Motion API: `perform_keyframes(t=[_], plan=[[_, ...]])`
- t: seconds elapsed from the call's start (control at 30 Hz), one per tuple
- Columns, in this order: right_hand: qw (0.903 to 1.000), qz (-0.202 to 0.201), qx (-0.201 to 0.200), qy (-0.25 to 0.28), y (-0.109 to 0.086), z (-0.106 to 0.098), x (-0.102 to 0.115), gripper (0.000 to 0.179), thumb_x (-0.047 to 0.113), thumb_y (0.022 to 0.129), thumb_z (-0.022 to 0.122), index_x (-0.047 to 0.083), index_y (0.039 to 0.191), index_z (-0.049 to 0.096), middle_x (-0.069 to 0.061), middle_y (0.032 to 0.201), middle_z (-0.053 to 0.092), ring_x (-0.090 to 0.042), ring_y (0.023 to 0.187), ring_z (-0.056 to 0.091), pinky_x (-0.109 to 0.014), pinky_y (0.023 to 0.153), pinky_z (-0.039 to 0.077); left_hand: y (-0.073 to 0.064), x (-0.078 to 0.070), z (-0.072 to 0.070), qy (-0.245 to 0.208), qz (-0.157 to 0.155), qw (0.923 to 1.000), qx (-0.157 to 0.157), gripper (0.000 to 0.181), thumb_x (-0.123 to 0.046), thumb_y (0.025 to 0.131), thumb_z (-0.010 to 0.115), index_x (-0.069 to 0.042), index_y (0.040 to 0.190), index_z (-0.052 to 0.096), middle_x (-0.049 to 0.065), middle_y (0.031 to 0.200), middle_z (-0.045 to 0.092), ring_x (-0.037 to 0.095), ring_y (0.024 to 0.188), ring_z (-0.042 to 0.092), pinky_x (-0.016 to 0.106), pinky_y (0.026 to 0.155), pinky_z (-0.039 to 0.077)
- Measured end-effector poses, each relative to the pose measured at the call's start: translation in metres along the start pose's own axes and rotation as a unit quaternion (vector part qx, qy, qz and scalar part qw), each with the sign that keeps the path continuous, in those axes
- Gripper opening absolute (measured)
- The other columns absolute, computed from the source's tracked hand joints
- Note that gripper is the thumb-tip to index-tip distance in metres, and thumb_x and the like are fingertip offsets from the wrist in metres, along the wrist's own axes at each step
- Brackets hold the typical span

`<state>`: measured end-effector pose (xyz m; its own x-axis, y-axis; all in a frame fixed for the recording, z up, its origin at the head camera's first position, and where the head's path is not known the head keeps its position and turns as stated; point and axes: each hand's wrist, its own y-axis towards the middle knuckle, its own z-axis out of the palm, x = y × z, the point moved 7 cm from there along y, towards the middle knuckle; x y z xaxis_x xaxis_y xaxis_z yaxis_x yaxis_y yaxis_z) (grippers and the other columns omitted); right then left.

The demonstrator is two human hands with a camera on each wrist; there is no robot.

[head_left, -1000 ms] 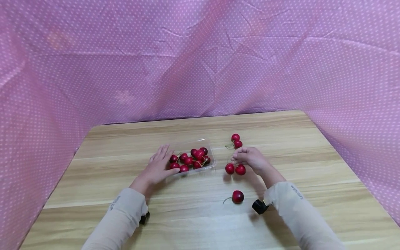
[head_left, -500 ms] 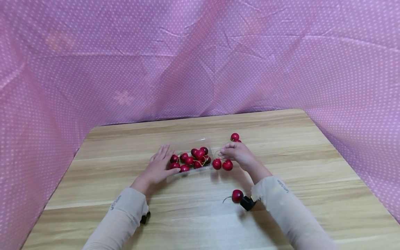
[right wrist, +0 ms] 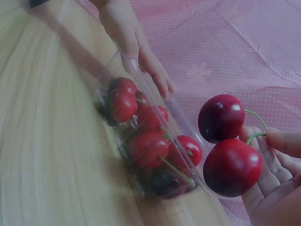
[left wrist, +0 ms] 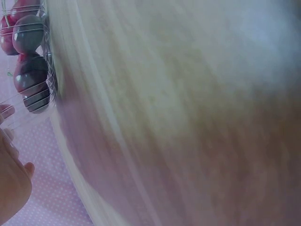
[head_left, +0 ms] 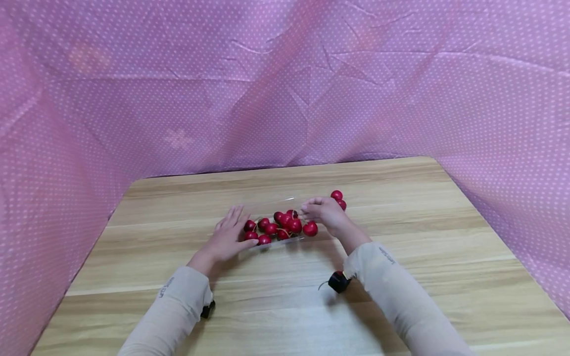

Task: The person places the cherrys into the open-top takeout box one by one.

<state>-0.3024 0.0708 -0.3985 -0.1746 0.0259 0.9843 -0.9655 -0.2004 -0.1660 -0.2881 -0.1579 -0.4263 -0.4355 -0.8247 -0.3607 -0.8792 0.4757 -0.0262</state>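
A clear plastic box (right wrist: pixel 146 89) holding several red cherries (head_left: pixel 270 229) sits mid-table. My left hand (head_left: pixel 224 242) rests against its left end, fingers extended and thumb along the near side. Between thumb and fingers, my right hand (head_left: pixel 327 215) pinches the green stems of two cherries (right wrist: pixel 233 167). The pair hangs at the right end of the box, one overlapping the fruit inside in the head view and the other (head_left: pixel 310 228) just right of it. In the left wrist view, only part of the left hand (left wrist: pixel 11 183) shows beside the box.
Two more cherries (head_left: pixel 336 195) lie behind the right hand. A single cherry near the front is mostly hidden by the black wrist camera (head_left: pixel 339 282), its stem showing. Pink dotted cloth (head_left: pixel 285 99) hangs beyond the wooden table (head_left: pixel 178 193).
My right hand has carried the pair of cherries leftward, from beside the box to its right end. The left hand stays in place. The wrist camera now covers most of the front cherry.
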Motion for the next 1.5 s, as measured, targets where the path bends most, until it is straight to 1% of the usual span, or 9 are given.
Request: perform_keyframes(t=[0.1, 0.27, 0.5, 0.63, 0.8, 1.0, 1.17, 1.37, 1.5], plan=[[0.9999, 0.007, 0.004, 0.014, 0.005, 0.005, -0.001, 0.015, 0.003, 0.085, 0.051, -0.009, 0.094, 0.053, -0.013, 0.081, 0.064, -0.016, 0.070, 0.062, -0.038, 0.078, 0.046, 0.000, 0.001, 0.001, 0.001, -0.003, 1.0000, 0.002, 0.081, -0.058, 0.080, 0.042, -0.010, 0.139, 0.014, 0.004, 0.143, -0.010, 0.022, 0.128, -0.012, 0.048, 0.101, 0.004], [0.9998, 0.012, 0.000, 0.019, 0.015, 0.013, -0.003, 0.017, 0.003, 0.084, 0.052, -0.009, 0.096, 0.053, -0.009, 0.080, 0.064, -0.019, 0.074, 0.062, -0.030, 0.072, 0.049, 0.002, 0.003, 0.001, -0.001, -0.002, 1.0000, -0.001, 0.080, -0.057, 0.080, 0.043, -0.010, 0.139, 0.014, 0.003, 0.143, -0.010, 0.020, 0.128, -0.014, 0.049, 0.101, 0.004], [0.9998, 0.017, 0.003, 0.009, 0.021, 0.025, -0.005, 0.019, 0.001, 0.083, 0.052, -0.013, 0.097, 0.051, -0.023, 0.090, 0.061, -0.019, 0.072, 0.062, -0.028, 0.068, 0.050, 0.002, 0.003, 0.001, 0.001, -0.001, 1.0000, -0.001, 0.079, -0.056, 0.081, 0.044, -0.009, 0.139, 0.015, 0.002, 0.143, -0.011, 0.020, 0.127, -0.014, 0.048, 0.101, 0.004], [0.9997, 0.024, 0.003, -0.003, 0.023, 0.031, -0.008, 0.014, 0.000, 0.082, 0.053, -0.010, 0.092, 0.053, -0.022, 0.086, 0.061, -0.016, 0.067, 0.061, -0.029, 0.067, 0.050, 0.002, 0.002, 0.000, 0.006, 0.001, 1.0000, -0.002, 0.080, -0.057, 0.081, 0.043, -0.008, 0.138, 0.016, 0.003, 0.143, -0.010, 0.024, 0.128, -0.011, 0.048, 0.101, 0.004], [0.9994, 0.016, 0.018, -0.025, 0.025, 0.038, -0.011, 0.008, 0.000, 0.082, 0.053, -0.007, 0.086, 0.054, -0.010, 0.073, 0.063, -0.016, 0.065, 0.060, -0.029, 0.067, 0.050, 0.002, 0.002, 0.001, 0.006, 0.002, 1.0000, -0.004, 0.080, -0.058, 0.080, 0.042, -0.008, 0.138, 0.017, 0.004, 0.143, -0.009, 0.026, 0.129, -0.008, 0.048, 0.101, 0.005], [0.9968, -0.016, 0.040, -0.068, 0.026, 0.043, -0.014, 0.008, -0.004, 0.081, 0.053, -0.010, 0.086, 0.054, -0.011, 0.073, 0.062, -0.017, 0.065, 0.060, -0.029, 0.067, 0.050, 0.002, 0.002, 0.001, 0.005, 0.000, 1.0000, -0.005, 0.080, -0.058, 0.080, 0.042, -0.009, 0.138, 0.016, 0.003, 0.143, -0.010, 0.026, 0.129, -0.008, 0.049, 0.100, 0.006], [0.9932, -0.019, 0.034, -0.109, 0.023, 0.044, -0.015, 0.008, -0.005, 0.080, 0.054, -0.009, 0.087, 0.055, -0.013, 0.076, 0.062, -0.017, 0.068, 0.060, -0.027, 0.067, 0.049, 0.002, 0.001, 0.002, 0.006, 0.004, 0.9999, -0.008, 0.080, -0.057, 0.080, 0.043, -0.008, 0.138, 0.017, 0.004, 0.143, -0.009, 0.027, 0.129, -0.008, 0.049, 0.100, 0.006], [0.9882, -0.027, 0.011, -0.151, 0.024, 0.041, -0.019, 0.007, -0.001, 0.078, 0.058, -0.004, 0.085, 0.058, -0.008, 0.075, 0.063, -0.012, 0.069, 0.059, -0.023, 0.065, 0.048, 0.001, 0.000, 0.003, 0.003, 0.007, 0.9999, -0.015, 0.081, -0.058, 0.080, 0.042, -0.008, 0.138, 0.017, 0.004, 0.143, -0.008, 0.028, 0.129, -0.007, 0.050, 0.100, 0.006], [0.9903, -0.033, 0.007, -0.135, 0.022, 0.039, -0.018, 0.009, 0.000, 0.078, 0.059, -0.003, 0.086, 0.058, -0.009, 0.078, 0.063, -0.013, 0.071, 0.059, -0.023, 0.068, 0.048, 0.001, 0.000, 0.004, 0.003, 0.007, 0.9998, -0.018, 0.080, -0.058, 0.080, 0.042, -0.009, 0.138, 0.017, 0.004, 0.143, -0.008, 0.028, 0.129, -0.006, 0.050, 0.100, 0.007]])
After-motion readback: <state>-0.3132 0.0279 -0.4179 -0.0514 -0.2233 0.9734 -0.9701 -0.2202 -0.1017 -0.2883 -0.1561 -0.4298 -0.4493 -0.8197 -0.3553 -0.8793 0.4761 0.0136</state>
